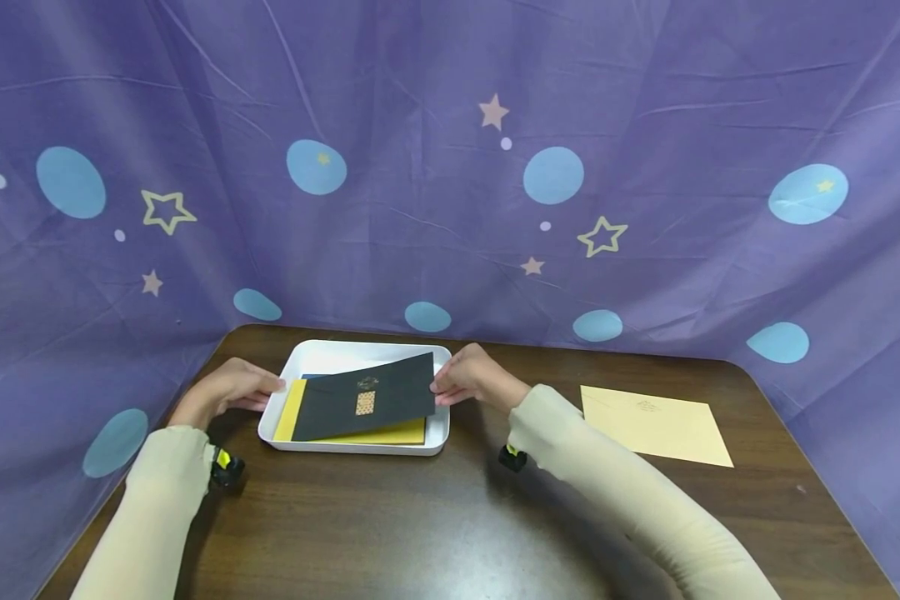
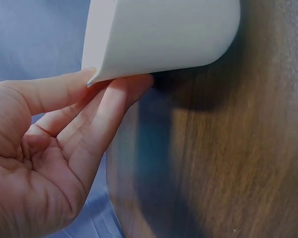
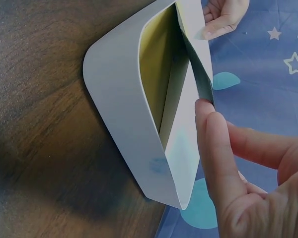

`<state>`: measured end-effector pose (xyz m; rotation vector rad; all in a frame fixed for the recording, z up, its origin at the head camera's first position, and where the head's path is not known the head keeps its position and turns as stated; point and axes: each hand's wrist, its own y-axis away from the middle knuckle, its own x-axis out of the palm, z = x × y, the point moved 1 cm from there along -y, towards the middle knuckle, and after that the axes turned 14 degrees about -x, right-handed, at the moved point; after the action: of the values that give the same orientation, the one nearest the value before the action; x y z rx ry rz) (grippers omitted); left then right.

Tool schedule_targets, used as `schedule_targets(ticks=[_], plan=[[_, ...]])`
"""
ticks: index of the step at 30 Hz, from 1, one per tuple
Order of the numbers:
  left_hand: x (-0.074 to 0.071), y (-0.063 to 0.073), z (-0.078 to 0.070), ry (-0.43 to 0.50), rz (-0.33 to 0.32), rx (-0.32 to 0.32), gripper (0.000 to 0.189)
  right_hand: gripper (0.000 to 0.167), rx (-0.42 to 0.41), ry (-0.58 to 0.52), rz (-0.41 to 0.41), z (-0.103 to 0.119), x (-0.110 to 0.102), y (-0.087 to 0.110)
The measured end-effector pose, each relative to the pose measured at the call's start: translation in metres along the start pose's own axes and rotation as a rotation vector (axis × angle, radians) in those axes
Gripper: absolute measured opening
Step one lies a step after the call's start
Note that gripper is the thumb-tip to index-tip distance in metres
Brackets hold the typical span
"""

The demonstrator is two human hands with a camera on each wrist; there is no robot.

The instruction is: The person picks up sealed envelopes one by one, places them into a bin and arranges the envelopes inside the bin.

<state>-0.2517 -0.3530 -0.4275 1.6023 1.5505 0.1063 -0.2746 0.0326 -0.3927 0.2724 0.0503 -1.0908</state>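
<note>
A white tray (image 1: pixel 356 449) lies on the table, its rim pinched on the left side by my left hand (image 1: pixel 232 385). In the left wrist view the thumb of that hand (image 2: pixel 49 163) is on the rim of the tray (image 2: pixel 169 34), with the fingers under it. My right hand (image 1: pixel 476 377) pinches the right edge of a black envelope (image 1: pixel 401 383) with gold print. That edge is raised, and the envelope slants down to the left over a yellow envelope (image 1: pixel 290 410) in the tray. A blue edge (image 1: pixel 315 377) peeks out behind; the rest is hidden.
On the right of the brown table (image 1: pixel 390 533) lies a cream envelope (image 1: pixel 667 423) with small print, partly behind my right sleeve (image 1: pixel 622 492). A purple curtain (image 1: pixel 420 167) with stars and balloons hangs behind the table and along its sides.
</note>
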Motion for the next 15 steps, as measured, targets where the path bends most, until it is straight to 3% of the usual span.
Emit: schedule_targets(ticks=[15], plan=[[0.0015, 0.001, 0.0007, 0.037, 0.029, 0.034, 0.043, 0.01, -0.036, 0.056, 0.031, -0.0037, 0.0091, -0.0011]])
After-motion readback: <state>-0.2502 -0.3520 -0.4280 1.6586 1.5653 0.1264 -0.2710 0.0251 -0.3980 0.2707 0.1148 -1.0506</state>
